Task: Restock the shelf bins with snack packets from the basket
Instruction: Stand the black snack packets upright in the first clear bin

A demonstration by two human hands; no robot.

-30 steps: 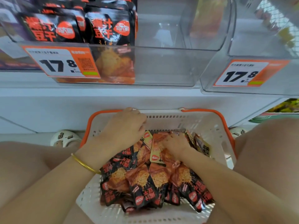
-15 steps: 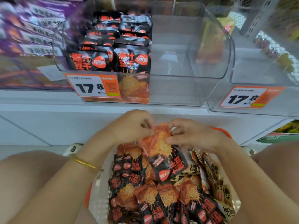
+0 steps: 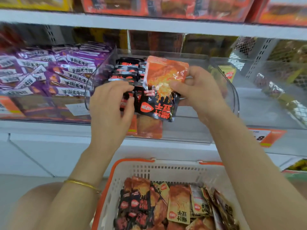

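Pinching orange-black packet [image 3: 163, 87], right hand [image 3: 197, 95] sits above front edge of clear bin [image 3: 187, 128]. Left hand [image 3: 111, 105] grips black packets [image 3: 127, 97]; bin's right half free.

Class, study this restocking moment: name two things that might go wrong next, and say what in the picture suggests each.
1. The right hand pinches the orange-and-black packet by its edge at the clear bin; it might slip and fall.
2. Its print reads upside down here, so it may get shelved the wrong way round.
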